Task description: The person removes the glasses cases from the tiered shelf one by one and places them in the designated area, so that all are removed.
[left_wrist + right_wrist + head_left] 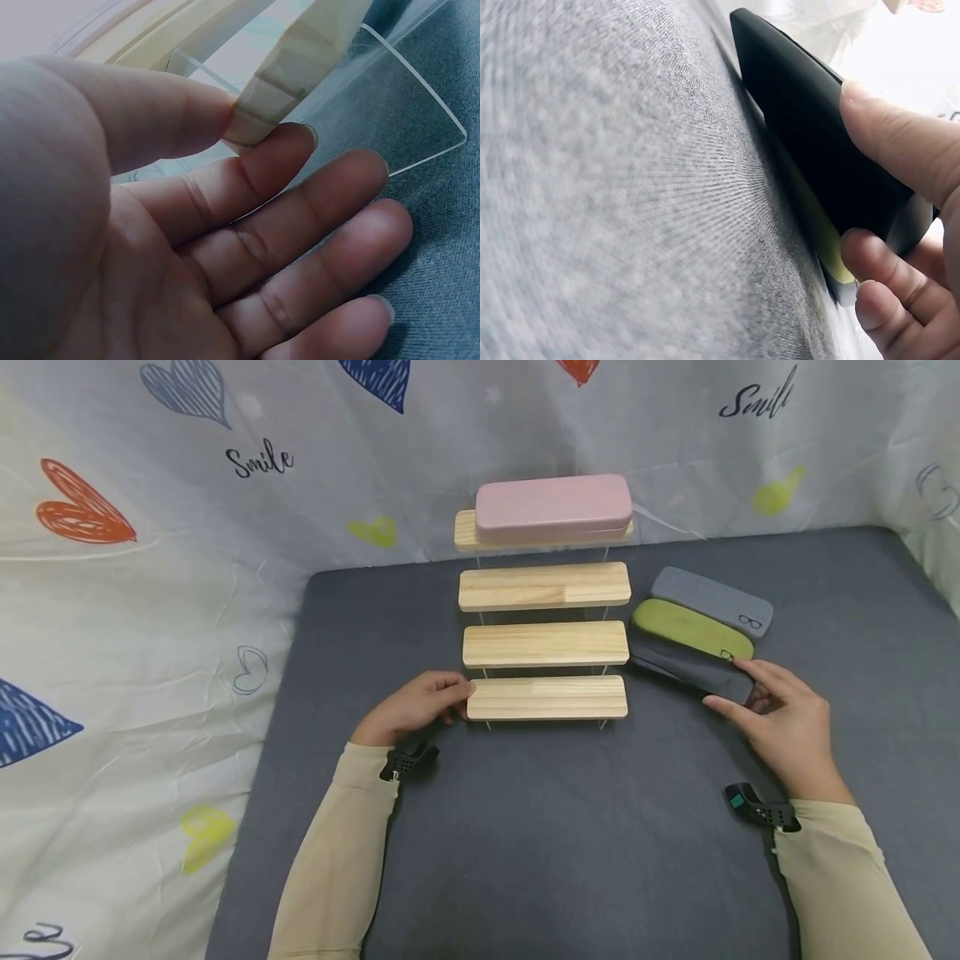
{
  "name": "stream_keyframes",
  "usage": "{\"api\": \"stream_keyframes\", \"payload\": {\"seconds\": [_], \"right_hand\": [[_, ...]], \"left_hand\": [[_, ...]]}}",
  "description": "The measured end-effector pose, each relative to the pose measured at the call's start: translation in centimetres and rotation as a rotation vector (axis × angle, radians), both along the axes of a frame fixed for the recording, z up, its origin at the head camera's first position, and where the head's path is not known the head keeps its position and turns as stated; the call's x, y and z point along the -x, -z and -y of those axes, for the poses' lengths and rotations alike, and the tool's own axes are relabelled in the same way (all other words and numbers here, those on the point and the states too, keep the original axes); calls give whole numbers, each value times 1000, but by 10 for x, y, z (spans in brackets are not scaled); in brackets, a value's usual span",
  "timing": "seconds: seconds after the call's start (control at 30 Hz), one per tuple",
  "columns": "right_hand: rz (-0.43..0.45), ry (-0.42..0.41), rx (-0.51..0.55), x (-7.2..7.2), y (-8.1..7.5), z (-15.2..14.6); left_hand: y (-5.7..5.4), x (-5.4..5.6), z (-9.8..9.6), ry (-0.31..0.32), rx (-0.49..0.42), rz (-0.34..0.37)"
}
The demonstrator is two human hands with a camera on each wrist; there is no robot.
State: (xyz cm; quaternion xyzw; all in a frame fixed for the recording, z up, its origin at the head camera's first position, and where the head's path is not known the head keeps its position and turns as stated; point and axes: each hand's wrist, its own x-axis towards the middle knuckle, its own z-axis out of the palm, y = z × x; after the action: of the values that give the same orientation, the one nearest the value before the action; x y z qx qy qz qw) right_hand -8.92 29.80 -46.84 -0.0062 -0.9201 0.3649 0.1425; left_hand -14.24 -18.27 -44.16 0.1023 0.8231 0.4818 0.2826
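While the left hand [412, 703] pinches the rack's [545, 645] lowest board [547, 699] at its 9 o'clock end, the right hand [791, 722] has the dark case [686, 670] by its 4 o'clock end. Bench [570, 843] edges: left one well out at 9 from the rack, back one at 12 against the printed cloth [300, 502]. Open room: wide stretch at 6 between the sleeves [337, 852], more at 3 past the right hand. Tight spot: dark case's far end is just beside the rack; can't tell if they touch. Green case [690, 625] lies alongside at 1, grey case [712, 600] beyond it. Pink case [553, 508] sits on the top board [465, 529].

Right fingers [881, 262] clamped on the dark case, most of its length pointing to 10. Can't tell if it's off the bench. Left thumb and index clamped on the board end, other fingers straight.
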Motion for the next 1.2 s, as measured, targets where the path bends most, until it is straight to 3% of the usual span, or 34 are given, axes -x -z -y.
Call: {"api": "stream_keyframes", "payload": {"seconds": [0.4, 0.7, 1.2], "right_hand": [[31, 18, -19, 2, -1, 0], [148, 27, -40, 2, 3, -4], [202, -35, -92, 4, 4, -5]], "left_hand": [[0, 1, 1, 10, -6, -1], [1, 2, 1, 21, -14, -10], [0, 1, 1, 13, -9, -2]]}}
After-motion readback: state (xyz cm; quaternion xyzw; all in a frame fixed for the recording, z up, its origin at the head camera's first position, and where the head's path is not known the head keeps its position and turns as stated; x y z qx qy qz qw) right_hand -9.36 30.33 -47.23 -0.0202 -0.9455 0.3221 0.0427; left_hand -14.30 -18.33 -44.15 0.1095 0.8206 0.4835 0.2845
